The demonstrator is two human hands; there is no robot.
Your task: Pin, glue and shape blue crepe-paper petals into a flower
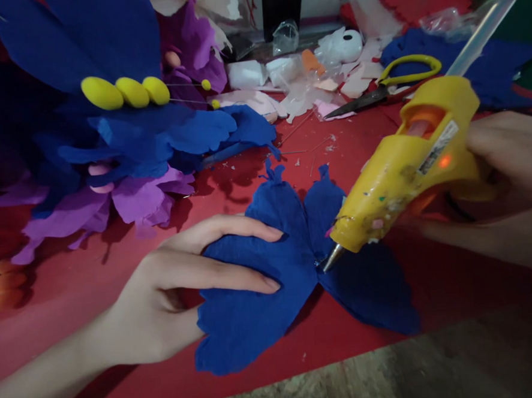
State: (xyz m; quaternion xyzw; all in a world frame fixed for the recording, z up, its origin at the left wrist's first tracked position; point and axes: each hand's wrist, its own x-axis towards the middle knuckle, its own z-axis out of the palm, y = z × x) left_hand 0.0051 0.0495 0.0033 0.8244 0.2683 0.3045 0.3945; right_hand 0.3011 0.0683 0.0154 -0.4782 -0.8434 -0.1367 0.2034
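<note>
A blue butterfly (262, 283) of crepe-like paper or cloth lies spread near the front edge of the red table. Over its left wing rest the fingers of my left hand (163, 283), while the thumb goes under the wing, so the wing is held between them. My right hand (509, 190) grips a yellow hot glue gun (382, 180) with a lit orange light. Its metal nozzle touches the butterfly's middle, where the wings meet. From the gun's back end sticks out a clear glue stick (481, 35). Part of my right hand is in shadow.
Blue butterflies with yellow bead bodies (133, 92) and purple ones (148, 194) crowd the left. Yellow-handled scissors (389, 83) lie at the back right, among paper scraps (285, 71) and plastic bits. Orange beads (7, 284) show at the left edge. The red table (237, 176) ends just below the butterfly.
</note>
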